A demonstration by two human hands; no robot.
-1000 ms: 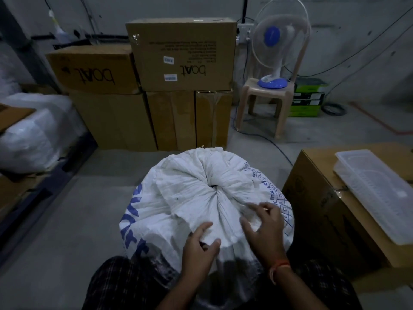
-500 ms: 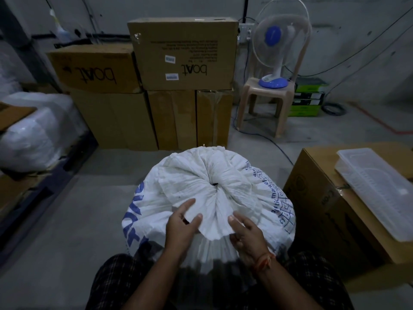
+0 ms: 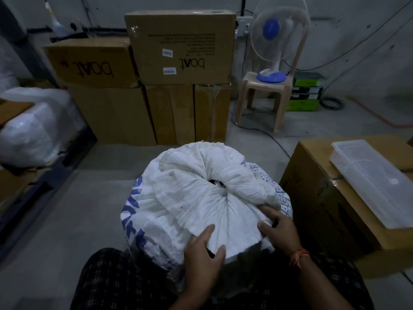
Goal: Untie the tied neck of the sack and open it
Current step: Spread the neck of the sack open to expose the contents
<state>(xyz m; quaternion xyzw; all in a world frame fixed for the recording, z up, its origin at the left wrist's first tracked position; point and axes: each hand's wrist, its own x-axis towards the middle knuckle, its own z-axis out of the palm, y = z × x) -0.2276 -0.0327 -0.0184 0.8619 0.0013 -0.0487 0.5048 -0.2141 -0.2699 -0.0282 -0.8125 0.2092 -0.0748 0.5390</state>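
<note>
A big white woven sack (image 3: 178,198) with blue print stands on the floor between my knees. Its neck (image 3: 220,186) is gathered into a puckered twist with a small dark hole at the centre. My left hand (image 3: 202,253) holds the near flap of the gathered cloth, thumb and fingers pinching its edge. At the near right, my right hand (image 3: 279,229) grips the folded cloth with curled fingers. Any tie or string is hidden in the folds.
A cardboard box (image 3: 335,198) with a clear plastic tray (image 3: 375,182) on top stands close on the right. Stacked cartons (image 3: 178,48) line the back wall. A fan (image 3: 274,41) sits on a plastic stool (image 3: 261,97). White bags (image 3: 33,126) lie left.
Both hands have shifted right along the near edge of the gathered cloth. The right hand moved up onto the sack's right side and the neck's hole has widened a little.
</note>
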